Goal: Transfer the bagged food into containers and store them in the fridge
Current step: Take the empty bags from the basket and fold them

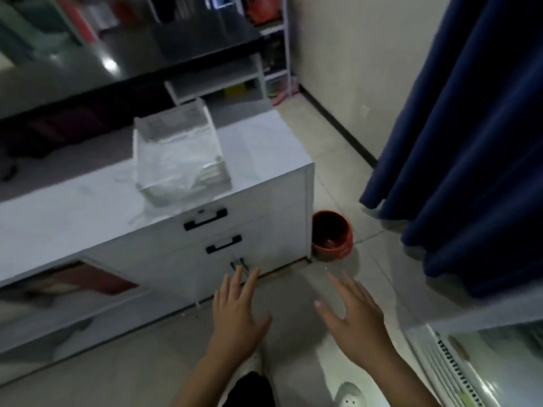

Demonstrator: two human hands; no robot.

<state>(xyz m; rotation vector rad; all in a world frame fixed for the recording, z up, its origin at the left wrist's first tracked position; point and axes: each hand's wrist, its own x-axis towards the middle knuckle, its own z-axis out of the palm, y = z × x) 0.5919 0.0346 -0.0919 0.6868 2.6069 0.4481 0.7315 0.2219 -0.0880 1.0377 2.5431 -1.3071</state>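
Note:
A clear plastic container [179, 154] stands on top of the white cabinet [258, 148], with white bags or wrapping inside it. My left hand [238, 312] hangs in front of the cabinet's lower drawers, fingers straight and spread, holding nothing. To its right, over the tiled floor, my right hand [355, 321] is also empty with straight fingers. Both hands are well below and in front of the container. At the bottom right a white appliance edge with a vent grille [458, 368] shows; whether it is the fridge I cannot tell.
A red bucket [332, 235] sits on the floor against the cabinet's right side. A dark blue curtain [470, 142] hangs at the right. Behind the cabinet stands a black glossy desk [147, 54] and a shelf rack [276, 54]. Two black drawer handles [205, 220] face me.

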